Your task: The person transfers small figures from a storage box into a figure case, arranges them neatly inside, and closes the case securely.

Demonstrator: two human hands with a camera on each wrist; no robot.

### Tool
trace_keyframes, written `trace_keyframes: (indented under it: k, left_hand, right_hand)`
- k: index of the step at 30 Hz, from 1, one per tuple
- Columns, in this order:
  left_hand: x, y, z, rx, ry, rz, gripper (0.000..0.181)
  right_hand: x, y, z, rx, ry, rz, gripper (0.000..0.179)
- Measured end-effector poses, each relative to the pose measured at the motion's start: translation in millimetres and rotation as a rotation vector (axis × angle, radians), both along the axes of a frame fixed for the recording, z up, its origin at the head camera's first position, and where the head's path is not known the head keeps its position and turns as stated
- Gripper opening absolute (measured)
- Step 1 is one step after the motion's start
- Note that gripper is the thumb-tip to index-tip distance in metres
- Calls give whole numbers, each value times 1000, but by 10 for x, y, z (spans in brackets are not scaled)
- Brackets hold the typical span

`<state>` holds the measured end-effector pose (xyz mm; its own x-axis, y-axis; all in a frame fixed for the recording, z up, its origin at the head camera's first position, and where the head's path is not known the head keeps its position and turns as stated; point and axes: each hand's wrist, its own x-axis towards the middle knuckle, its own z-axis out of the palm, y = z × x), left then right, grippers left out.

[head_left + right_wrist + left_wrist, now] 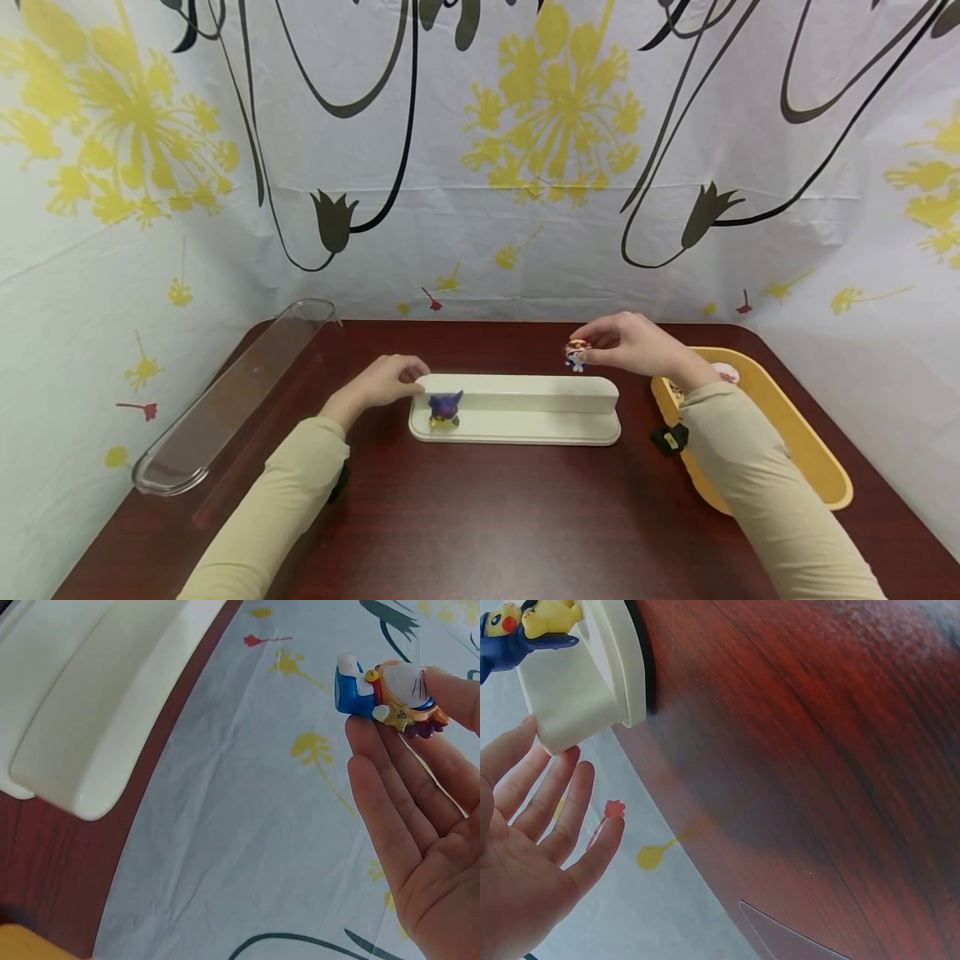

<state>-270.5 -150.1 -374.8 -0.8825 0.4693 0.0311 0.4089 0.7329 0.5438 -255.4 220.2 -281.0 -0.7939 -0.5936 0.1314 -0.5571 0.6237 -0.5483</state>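
My left hand [384,379] is at the left end of a cream stepped display base [525,426]; thumb and fingertips grip its raised back corner. In the left wrist view that hand [547,832] shows its other fingers spread and nearly straight. A small purple-and-yellow figurine [445,408] stands on the base's left part, its yellow face with a red cheek partly visible in the left wrist view. My right hand [633,343] pinches a small blue-and-white cat-like figurine [390,694] between thumb and fingers, above and behind the base's right end, apart from it.
A yellow tray [806,442] lies on the right under my right forearm, with a few small items partly hidden inside. A long clear plastic cover [240,392] lies along the table's left edge. Patterned white cloth [450,233] hangs behind the dark wooden table [480,517].
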Motion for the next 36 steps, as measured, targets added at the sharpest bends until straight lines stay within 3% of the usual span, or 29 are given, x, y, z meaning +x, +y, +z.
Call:
trace_keyframes:
  k: [14, 19, 32, 36]
  left_hand:
    - [-1, -10, -6, 14, 1, -16, 23]
    - [1, -7, -4, 10, 7, -15, 24]
    - [4, -1, -2, 14, 12, -20, 22]
    - [9, -4, 3, 15, 7, -19, 22]
  right_hand:
    - [-1, -269, -227, -31, -34, 29, 27]
    - [-12, -387, -347, -68, -13, 72, 26]
    - [18, -661, -635, -143, -72, 139, 23]
    - [124, -758, -560, -156, -94, 143, 23]
